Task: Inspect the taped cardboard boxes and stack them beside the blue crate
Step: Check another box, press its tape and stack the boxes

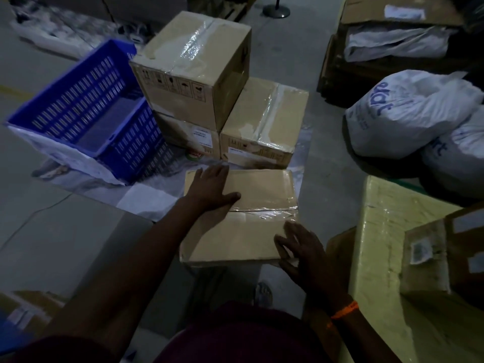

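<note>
A flat taped cardboard box (251,231) lies in front of me on the floor. My left hand (212,187) rests flat on its far left top, fingers straight. At the near right corner my right hand (306,247) touches the box with spread fingers. Beyond it stand three taped boxes: a tall one (193,61) sits on a lower box (191,136), and another (264,121) stands to their right. The blue crate (86,111) sits tilted just left of that stack.
White sacks (408,111) lie at the right. A pale yellow wrapped block (379,258) and a labelled carton (445,252) stand near right. Dark pallets with cartons (392,48) fill the far right. A grey flat carton (52,237) lies at the left. A plastic sheet (146,197) covers the floor.
</note>
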Demonstrator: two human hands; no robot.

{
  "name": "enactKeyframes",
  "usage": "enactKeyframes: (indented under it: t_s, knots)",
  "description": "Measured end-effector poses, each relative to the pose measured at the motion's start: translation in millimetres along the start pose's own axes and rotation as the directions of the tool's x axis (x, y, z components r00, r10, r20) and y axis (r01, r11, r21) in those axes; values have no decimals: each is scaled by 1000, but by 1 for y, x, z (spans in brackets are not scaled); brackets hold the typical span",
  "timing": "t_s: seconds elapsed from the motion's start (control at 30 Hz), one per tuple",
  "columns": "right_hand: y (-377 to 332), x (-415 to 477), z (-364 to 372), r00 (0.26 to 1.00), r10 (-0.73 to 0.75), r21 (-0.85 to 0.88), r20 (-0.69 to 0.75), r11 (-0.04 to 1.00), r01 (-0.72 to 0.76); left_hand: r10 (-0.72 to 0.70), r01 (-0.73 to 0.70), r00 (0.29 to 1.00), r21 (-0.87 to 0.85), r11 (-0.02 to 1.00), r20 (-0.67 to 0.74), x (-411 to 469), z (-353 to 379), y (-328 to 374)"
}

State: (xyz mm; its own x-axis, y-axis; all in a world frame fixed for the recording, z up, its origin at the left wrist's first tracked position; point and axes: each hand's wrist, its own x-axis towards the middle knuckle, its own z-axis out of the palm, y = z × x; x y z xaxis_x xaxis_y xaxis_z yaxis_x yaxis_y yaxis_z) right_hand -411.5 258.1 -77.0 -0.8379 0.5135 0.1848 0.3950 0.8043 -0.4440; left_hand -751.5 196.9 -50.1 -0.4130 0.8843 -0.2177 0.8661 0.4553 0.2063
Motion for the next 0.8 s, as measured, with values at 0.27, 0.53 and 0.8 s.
enactKeyframes:
  t_s: [0.27,0.53,0.8]
  knots:
    - [-27,-21,20,565,802,536,192,397,-745,-206,192,976,-162,968,-75,-31,12,-13]
    - [-51,41,12,588,732,711,345,205,-672,-376,394,919,-337,855,121,-72,5,-55]
    - [-72,99,7,664,647,726,375,240,-644,-281,334,937,-772,541,208,-75,-7,-39]
